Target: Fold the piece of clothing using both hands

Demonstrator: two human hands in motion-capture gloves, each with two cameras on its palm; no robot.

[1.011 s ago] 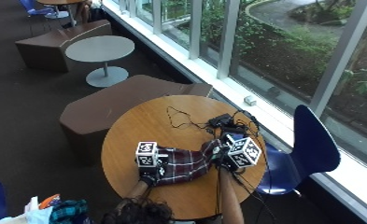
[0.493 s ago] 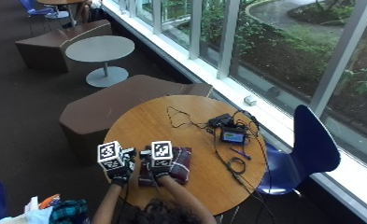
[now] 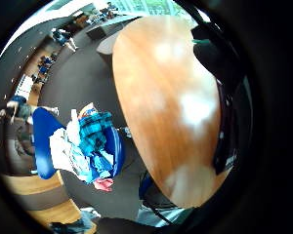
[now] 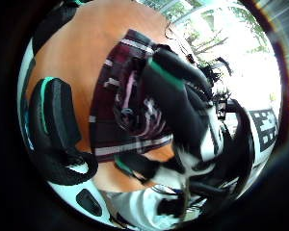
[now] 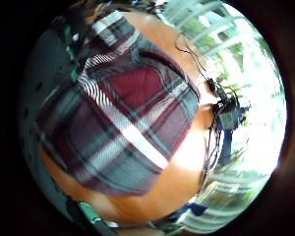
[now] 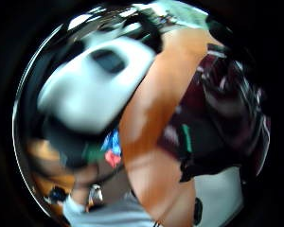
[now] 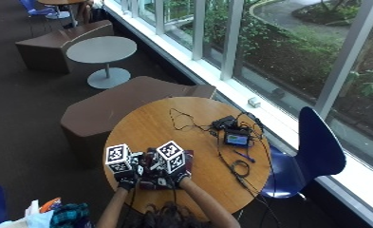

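Observation:
A dark red plaid garment [image 7: 187, 161] lies folded small on the round wooden table [image 7: 173, 126], near the edge closest to me. Both gloved hands sit close together on it. My right hand [image 7: 176, 175] is over its middle; in the left thumb side palm view its fingers [image 4: 183, 106] curl over a bunched fold of the garment [image 4: 111, 125]. My left hand [image 7: 126, 178] rests at the garment's left edge with its thumb [image 4: 55, 125] over bare wood and nothing in it. The plaid cloth [image 5: 132, 118] fills the right little finger side palm view, flat on the table.
A small black device with a lit screen [image 7: 238, 138] and tangled cables [image 7: 186, 118] lie on the table's far right side, with a coiled cable [image 7: 239, 167] nearer. A blue chair [image 7: 319, 147] stands at the right. A pile of clothes [image 7: 60, 213] lies at lower left.
A second ago my hands were spread apart with the garment stretched between them. My right hand came over to the left beside my left hand, and the garment is now a smaller bundle.

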